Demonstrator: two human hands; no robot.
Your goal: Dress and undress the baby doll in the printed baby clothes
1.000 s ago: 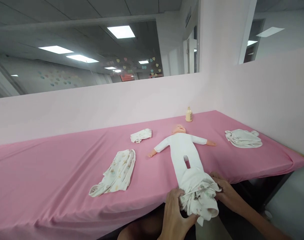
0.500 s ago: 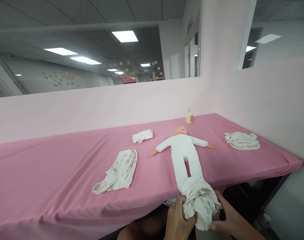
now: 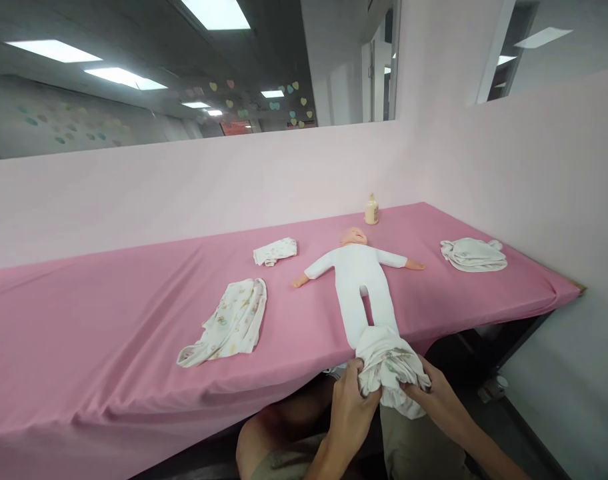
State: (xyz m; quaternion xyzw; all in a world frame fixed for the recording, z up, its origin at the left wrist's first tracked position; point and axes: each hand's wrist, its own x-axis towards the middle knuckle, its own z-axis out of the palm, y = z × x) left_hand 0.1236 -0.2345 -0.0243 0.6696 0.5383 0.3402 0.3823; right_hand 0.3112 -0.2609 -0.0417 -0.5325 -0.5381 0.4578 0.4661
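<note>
A bunched white baby garment with a small print (image 3: 391,370) hangs at the front edge of the table. It covers the feet of a baby doll (image 3: 364,277) that lies on its back in a white suit, arms spread. My left hand (image 3: 353,400) grips the garment's left side, thumb and fingers closed on the cloth. On the other side my right hand (image 3: 431,395) pinches the gathered fabric. The doll's lower legs and feet are hidden inside or behind the cloth; I cannot tell which.
The pink-covered table (image 3: 134,320) runs along the wall. A printed baby garment (image 3: 229,323) and a small folded cloth (image 3: 275,251) lie left of the doll. A pump bottle (image 3: 371,210) stands behind its head. Folded white cloth (image 3: 474,255) lies at right.
The view has tilted down, so the table sits higher in the picture. My right hand has closed on the garment's right side, where its fingers were more spread before.
</note>
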